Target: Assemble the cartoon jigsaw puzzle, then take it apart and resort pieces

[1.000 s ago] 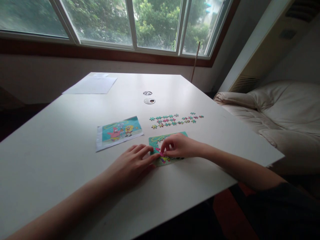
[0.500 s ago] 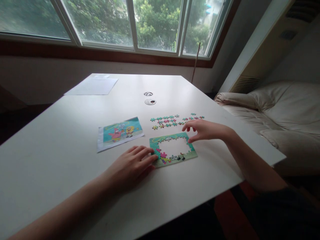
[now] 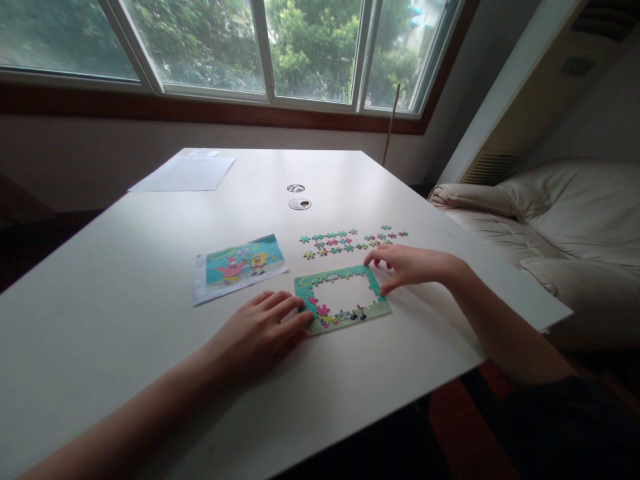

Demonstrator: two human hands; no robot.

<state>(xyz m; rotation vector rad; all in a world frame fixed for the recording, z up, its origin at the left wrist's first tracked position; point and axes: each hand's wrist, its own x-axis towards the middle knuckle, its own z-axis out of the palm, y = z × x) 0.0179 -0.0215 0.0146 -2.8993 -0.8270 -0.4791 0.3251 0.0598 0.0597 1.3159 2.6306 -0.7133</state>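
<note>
A partly assembled jigsaw puzzle (image 3: 345, 325) lies flat on the white table, its border joined and its middle showing bare white. My left hand (image 3: 267, 323) rests at its left edge, fingers stretched out and the tips touching the border. At the right edge is my right hand (image 3: 407, 265), thumb and index finger apart, touching the puzzle near its upper right corner; its other fingers curl beneath. Loose puzzle pieces (image 3: 334, 243) lie in rows just beyond the puzzle. A cartoon picture sheet (image 3: 239, 267) lies to the left of it.
White paper sheets (image 3: 183, 175) lie at the table's far left. Two round fittings (image 3: 300, 204) are set in the tabletop (image 3: 125, 300). A cream leather sofa (image 3: 575, 233) stands to the right, and windows (image 3: 310, 53) line the far wall.
The puzzle has slid slightly left, my left hand moving with it. My right hand has come down against the puzzle's right edge. The loose pieces stay in place.
</note>
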